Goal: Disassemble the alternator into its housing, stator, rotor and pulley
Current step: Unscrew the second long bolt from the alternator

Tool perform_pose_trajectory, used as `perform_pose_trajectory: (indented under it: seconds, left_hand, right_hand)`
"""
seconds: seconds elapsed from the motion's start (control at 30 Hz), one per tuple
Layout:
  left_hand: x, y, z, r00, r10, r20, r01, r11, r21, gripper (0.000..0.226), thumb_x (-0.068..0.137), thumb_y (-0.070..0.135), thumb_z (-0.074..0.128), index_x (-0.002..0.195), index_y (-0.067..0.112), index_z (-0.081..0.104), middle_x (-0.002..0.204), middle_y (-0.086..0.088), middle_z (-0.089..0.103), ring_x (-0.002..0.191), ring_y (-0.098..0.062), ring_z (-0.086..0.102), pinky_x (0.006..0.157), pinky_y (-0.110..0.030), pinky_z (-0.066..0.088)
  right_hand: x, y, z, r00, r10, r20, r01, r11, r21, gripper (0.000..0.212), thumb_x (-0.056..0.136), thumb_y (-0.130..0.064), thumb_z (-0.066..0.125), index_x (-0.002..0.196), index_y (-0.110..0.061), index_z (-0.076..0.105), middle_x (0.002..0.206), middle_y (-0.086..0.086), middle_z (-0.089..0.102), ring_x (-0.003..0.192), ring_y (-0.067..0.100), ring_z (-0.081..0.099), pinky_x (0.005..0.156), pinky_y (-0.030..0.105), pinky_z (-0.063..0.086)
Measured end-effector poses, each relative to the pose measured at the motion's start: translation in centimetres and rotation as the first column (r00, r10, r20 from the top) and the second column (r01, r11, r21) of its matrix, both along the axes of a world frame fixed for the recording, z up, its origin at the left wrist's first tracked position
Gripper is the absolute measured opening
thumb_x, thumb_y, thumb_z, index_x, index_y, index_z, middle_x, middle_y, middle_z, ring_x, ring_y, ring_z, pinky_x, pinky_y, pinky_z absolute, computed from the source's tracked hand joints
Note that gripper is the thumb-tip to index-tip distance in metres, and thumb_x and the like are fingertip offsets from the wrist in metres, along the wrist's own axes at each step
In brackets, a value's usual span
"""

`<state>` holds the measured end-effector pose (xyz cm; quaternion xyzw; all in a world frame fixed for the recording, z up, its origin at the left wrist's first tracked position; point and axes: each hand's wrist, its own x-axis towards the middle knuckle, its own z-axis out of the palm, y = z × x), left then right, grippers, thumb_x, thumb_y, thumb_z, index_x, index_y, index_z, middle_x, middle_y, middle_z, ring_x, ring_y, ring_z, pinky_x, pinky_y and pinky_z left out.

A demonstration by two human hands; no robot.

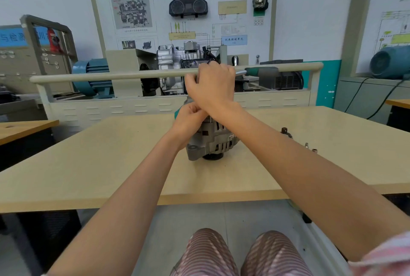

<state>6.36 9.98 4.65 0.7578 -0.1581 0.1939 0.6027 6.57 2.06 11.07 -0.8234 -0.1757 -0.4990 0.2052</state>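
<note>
Alternator upright on table; left hand grips its top; right hand above grips ratchet. Step judged: loosening pulley nut; next needs firm counter-hold.

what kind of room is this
Likely an automotive training workshop: a wall training board with an instrument cluster, a cutaway gearbox on a stand, and an alternator on the table.

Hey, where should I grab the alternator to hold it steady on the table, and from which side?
Grip the alternator round its ribbed grey body, coming from the left, where the left hand already sits. The round casing fits a curled palm, and the right hand and its tool occupy the top.
</note>
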Motion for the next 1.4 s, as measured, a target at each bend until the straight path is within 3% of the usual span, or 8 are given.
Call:
perform_pose_trajectory:
  seconds: [0.17, 0.33, 0.43, 0.77, 1.0, 1.17, 1.27, 1.4]
  left_hand:
    - [-0.2, 0.0, 0.2, 0.991, -0.134, 0.014, 0.135, 0.991, -0.021, 0.018, 0.098, 0.019, 0.054, 0.093, 0.021, 0.071, 0.084, 0.007, 0.075, 0.084, -0.005, 0.069, 0.074, -0.017, 0.053]
    - [-0.3, 0.1, 0.2, 0.99, -0.14, -0.007, 0.14, 0.989, -0.042, 0.02, 0.099, 0.02, 0.051, 0.102, 0.018, 0.071, 0.1, 0.001, 0.075, 0.097, -0.012, 0.069, 0.087, -0.024, 0.053]
    - [-0.3, 0.3, 0.2, 0.988, -0.152, 0.011, 0.153, 0.987, -0.05, 0.019, 0.098, 0.018, 0.052, 0.101, 0.016, 0.071, 0.098, 0.002, 0.075, 0.097, -0.011, 0.069, 0.09, -0.025, 0.052]
    - [0.1, 0.3, 0.0, 0.992, -0.119, 0.039, 0.121, 0.991, -0.054, 0.018, 0.096, 0.02, 0.056, 0.091, 0.026, 0.072, 0.085, 0.01, 0.075, 0.084, -0.003, 0.069, 0.075, -0.018, 0.051]
    - [0.1, 0.0, 0.2, 0.993, -0.12, 0.006, 0.12, 0.993, -0.009, 0.017, 0.097, 0.022, 0.055, 0.098, 0.021, 0.072, 0.091, 0.006, 0.075, 0.09, -0.006, 0.07, 0.079, -0.02, 0.052]
    - [0.0, 0.0, 0.4, 0.998, -0.064, -0.018, 0.065, 0.998, 0.007, 0.021, 0.096, 0.011, 0.055, 0.081, 0.018, 0.069, 0.074, 0.003, 0.072, 0.077, -0.013, 0.067, 0.073, -0.026, 0.051]
    - [0.3, 0.0, 0.2, 0.999, 0.022, -0.028, -0.022, 1.0, 0.013, 0.031, 0.092, 0.0, 0.05, 0.066, 0.016, 0.055, 0.059, 0.002, 0.06, 0.071, -0.024, 0.053, 0.069, -0.036, 0.041]
    - [0.4, 0.0, 0.1, 0.999, 0.044, -0.026, -0.044, 0.999, 0.018, 0.033, 0.091, -0.002, 0.049, 0.064, 0.017, 0.054, 0.049, 0.011, 0.058, 0.062, -0.013, 0.052, 0.061, -0.028, 0.04]
  right_hand:
    - [0.8, -0.2, 0.5, 0.824, 0.567, 0.007, -0.531, 0.767, 0.359, 0.056, 0.091, -0.013, 0.049, 0.039, -0.02, 0.03, 0.035, -0.009, 0.027, 0.036, 0.007, 0.027, 0.056, 0.019, 0.034]
    - [1.0, 0.1, 1.8, 0.455, 0.886, -0.092, -0.609, 0.385, 0.694, 0.056, 0.092, -0.008, 0.04, 0.037, -0.015, 0.031, 0.037, 0.0, 0.033, 0.042, 0.012, 0.04, 0.066, 0.027, 0.043]
    - [0.8, 0.9, 1.9, 0.36, 0.926, -0.116, -0.613, 0.328, 0.719, 0.051, 0.093, -0.007, 0.036, 0.044, -0.018, 0.028, 0.038, 0.001, 0.028, 0.038, 0.01, 0.039, 0.063, 0.024, 0.044]
    - [0.6, 1.3, 1.5, 0.478, 0.878, -0.034, -0.55, 0.329, 0.767, 0.05, 0.092, -0.011, 0.041, 0.043, -0.016, 0.031, 0.032, -0.008, 0.033, 0.041, 0.01, 0.035, 0.056, 0.025, 0.037]
    - [1.5, 0.5, 1.1, 0.722, 0.692, 0.022, -0.453, 0.448, 0.771, 0.047, 0.093, -0.017, 0.043, 0.047, -0.014, 0.034, 0.045, -0.002, 0.034, 0.043, 0.009, 0.029, 0.05, 0.026, 0.029]
    - [0.9, -0.2, 0.3, 0.986, 0.163, -0.042, -0.155, 0.975, 0.161, 0.035, 0.093, -0.027, 0.042, 0.06, -0.017, 0.05, 0.057, -0.005, 0.049, 0.059, 0.014, 0.048, 0.079, 0.033, 0.042]
    - [0.3, 0.0, 0.1, 0.969, -0.244, -0.034, 0.238, 0.963, -0.126, 0.034, 0.09, -0.035, 0.04, 0.101, -0.009, 0.059, 0.1, 0.009, 0.061, 0.094, 0.028, 0.056, 0.091, 0.04, 0.036]
    - [-0.1, 0.0, 0.0, 0.968, -0.249, -0.043, 0.239, 0.958, -0.158, 0.036, 0.09, -0.034, 0.04, 0.105, -0.006, 0.056, 0.106, 0.012, 0.058, 0.097, 0.029, 0.054, 0.083, 0.038, 0.037]
